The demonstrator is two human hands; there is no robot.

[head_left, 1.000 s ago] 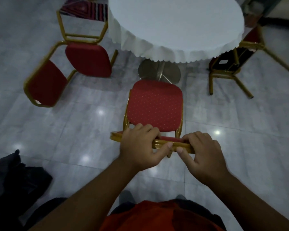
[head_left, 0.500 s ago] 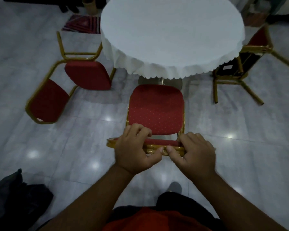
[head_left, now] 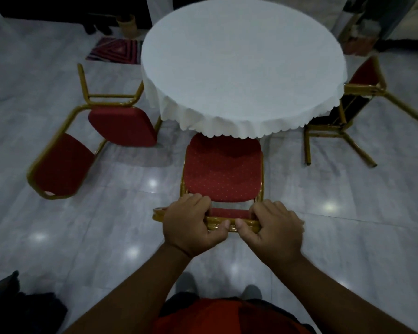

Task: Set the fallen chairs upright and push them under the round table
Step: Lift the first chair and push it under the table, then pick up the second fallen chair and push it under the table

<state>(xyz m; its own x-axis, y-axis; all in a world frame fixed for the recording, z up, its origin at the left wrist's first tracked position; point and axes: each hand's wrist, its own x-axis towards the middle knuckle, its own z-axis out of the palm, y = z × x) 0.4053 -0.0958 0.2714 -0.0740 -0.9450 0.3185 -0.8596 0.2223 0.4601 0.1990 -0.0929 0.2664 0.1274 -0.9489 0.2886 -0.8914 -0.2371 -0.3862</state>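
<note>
An upright chair (head_left: 223, 172) with a red dotted seat and gold frame stands in front of me. Its seat front sits just under the scalloped edge of the round table (head_left: 244, 66), which wears a white cloth. My left hand (head_left: 191, 225) and my right hand (head_left: 275, 230) both grip the top rail of its backrest. A second red chair (head_left: 87, 138) lies on its side on the floor at the left of the table. A third chair (head_left: 348, 109) lies tipped over at the right, legs pointing toward me.
The floor is glossy grey marble tile with light glare. A striped mat (head_left: 117, 50) lies beyond the left chair. Dark cloth (head_left: 12, 307) sits at the bottom left. Dark furniture and objects line the far wall.
With both hands on its backrest, the upright chair has slid forward; its seat front now reaches under the tablecloth edge. The two fallen chairs have not moved.
</note>
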